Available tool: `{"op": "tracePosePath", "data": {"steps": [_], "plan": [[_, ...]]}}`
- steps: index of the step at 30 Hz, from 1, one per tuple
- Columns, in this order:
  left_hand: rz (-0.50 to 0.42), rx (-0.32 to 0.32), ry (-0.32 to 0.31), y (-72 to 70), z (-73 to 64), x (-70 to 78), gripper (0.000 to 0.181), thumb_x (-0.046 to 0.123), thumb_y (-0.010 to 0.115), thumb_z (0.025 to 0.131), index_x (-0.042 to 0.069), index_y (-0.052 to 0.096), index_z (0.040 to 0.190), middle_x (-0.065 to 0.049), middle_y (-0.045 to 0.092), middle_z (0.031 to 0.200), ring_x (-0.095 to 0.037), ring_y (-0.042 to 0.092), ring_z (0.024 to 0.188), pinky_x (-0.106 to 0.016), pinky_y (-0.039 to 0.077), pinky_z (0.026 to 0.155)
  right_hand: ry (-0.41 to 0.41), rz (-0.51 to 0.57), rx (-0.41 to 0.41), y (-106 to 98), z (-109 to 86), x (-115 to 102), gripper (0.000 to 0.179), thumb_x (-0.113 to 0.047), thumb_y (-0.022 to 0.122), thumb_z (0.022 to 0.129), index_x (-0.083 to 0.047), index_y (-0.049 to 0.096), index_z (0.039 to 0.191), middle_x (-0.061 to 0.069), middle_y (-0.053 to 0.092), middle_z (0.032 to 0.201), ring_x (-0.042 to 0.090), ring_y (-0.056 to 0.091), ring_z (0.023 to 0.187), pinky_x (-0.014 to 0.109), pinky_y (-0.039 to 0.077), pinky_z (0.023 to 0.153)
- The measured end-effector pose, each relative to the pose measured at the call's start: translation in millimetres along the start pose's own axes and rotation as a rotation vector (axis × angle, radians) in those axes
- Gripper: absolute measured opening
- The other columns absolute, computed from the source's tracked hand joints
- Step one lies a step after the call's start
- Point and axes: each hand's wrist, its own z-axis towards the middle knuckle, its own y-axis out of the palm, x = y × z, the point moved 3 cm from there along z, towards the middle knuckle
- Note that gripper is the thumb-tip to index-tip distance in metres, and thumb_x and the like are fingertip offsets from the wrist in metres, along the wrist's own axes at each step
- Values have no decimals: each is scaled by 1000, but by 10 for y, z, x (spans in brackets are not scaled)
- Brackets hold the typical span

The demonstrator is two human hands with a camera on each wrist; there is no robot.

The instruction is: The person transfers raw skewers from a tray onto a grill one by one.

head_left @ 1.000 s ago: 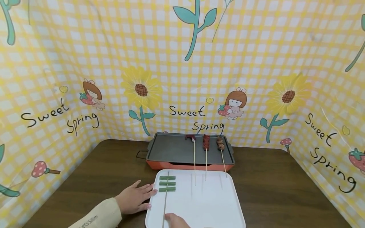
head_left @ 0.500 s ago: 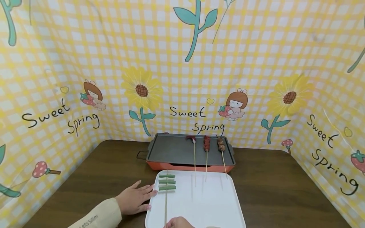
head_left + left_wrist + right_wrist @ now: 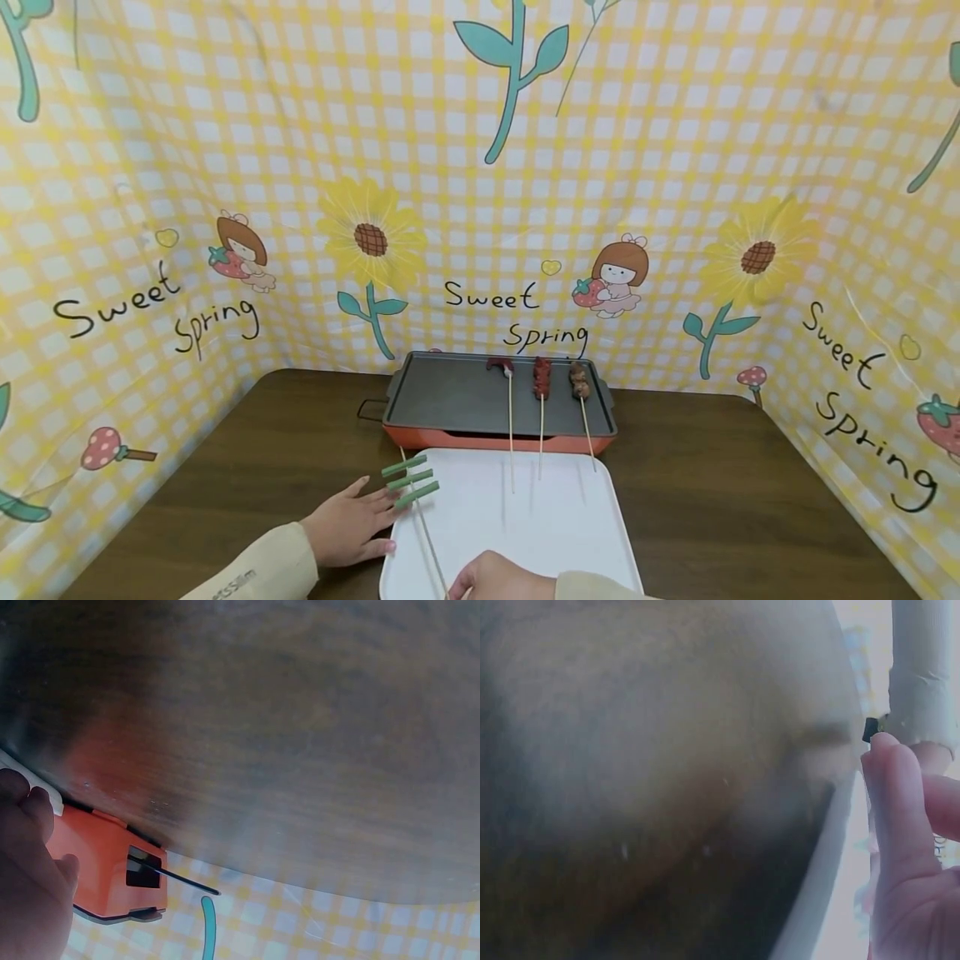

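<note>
In the head view my right hand (image 3: 502,577) pinches the near end of a skewer of green bean-like pieces (image 3: 410,481). Several thin green lengths sit crosswise on its stick. The skewer slants to the far left, its tip past the corner of the white tray (image 3: 555,533). My left hand (image 3: 351,527) lies with spread fingers at the tray's left edge, and the green pieces overlap its fingertips. In the right wrist view the thumb and fingers of my right hand (image 3: 904,840) come together; the skewer is mostly hidden there.
Behind the tray stands an orange griddle (image 3: 442,392) with a wire handle (image 3: 369,407) at its left. A dark-red curled skewer (image 3: 501,366), a red meat skewer (image 3: 542,379) and a brown meat skewer (image 3: 580,382) lie on its right part, sticks reaching over the tray.
The green skewer has swung from straight along the tray's left side to a leftward slant over its corner. My right hand has moved up and right with the stick; the left stays put.
</note>
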Motion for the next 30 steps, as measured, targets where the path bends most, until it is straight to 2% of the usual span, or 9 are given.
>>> {"op": "tracePosePath", "data": {"steps": [4, 8, 11, 15, 23, 30], "plan": [[12, 16, 15, -3, 3, -13, 64, 57, 35, 97, 14, 47, 144, -8, 44, 146, -20, 38, 136, -56, 28, 106, 8, -2, -11, -77, -38, -36, 5, 5, 68, 81, 7, 72, 82, 15, 66, 67, 7, 49, 55, 21, 42, 56], [33, 32, 27, -4, 14, -17, 64, 57, 33, 98, 15, 48, 143, -8, 47, 143, -22, 42, 134, -56, 29, 105, -12, 0, 15, -145, -58, -81, 5, 8, 68, 76, 8, 73, 78, 13, 67, 65, 5, 49, 55, 18, 40, 53], [38, 49, 33, -4, 14, -1, 62, 57, 34, 98, 16, 49, 142, -7, 50, 141, -24, 44, 132, -55, 30, 104, -5, 23, 53, -188, -60, -104, 5, 8, 69, 74, 6, 73, 76, 4, 63, 57, 1, 48, 49, 15, 39, 48], [40, 74, 51, 13, -6, 35, 60, 56, 36, 98, 17, 50, 142, -7, 49, 142, -24, 44, 132, -56, 31, 103, 45, 69, 94, -213, -74, -116, 5, 6, 71, 74, 2, 73, 74, -4, 57, 52, 0, 49, 44, 15, 42, 44], [53, 103, 62, 18, -18, 35, 60, 55, 35, 99, 15, 51, 140, -8, 49, 142, -24, 45, 131, -57, 33, 101, 55, 61, 94, -253, -100, -159, 3, 7, 71, 77, 4, 72, 76, -1, 60, 54, 2, 52, 44, 17, 46, 44], [49, 76, 31, 2, -12, 12, 60, 56, 35, 98, 16, 51, 141, -9, 47, 144, -23, 44, 131, -55, 30, 104, 19, 170, 129, -372, -73, -241, 6, 10, 65, 79, 10, 67, 85, 1, 58, 53, 5, 54, 42, 19, 48, 44]]}}
